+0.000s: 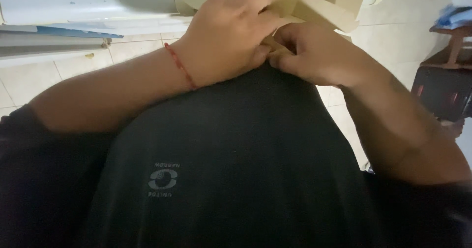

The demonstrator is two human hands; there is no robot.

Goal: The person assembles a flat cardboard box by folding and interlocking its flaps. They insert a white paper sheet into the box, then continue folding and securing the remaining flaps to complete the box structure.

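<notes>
Both hands, left hand (228, 41) and right hand (314, 56), pinch a beige cardboard flap (319, 9), mid-fold; pressing the crease likely comes next.

Dim, soft indoor light; foreground dark and shadowed, upper frame brighter, slightly blurred.

A home room, by its look: a pale tiled floor (388, 36), with a dark wooden stool (445, 80) standing on it to the right, and folded cloth (455, 16) resting just above the stool.
</notes>
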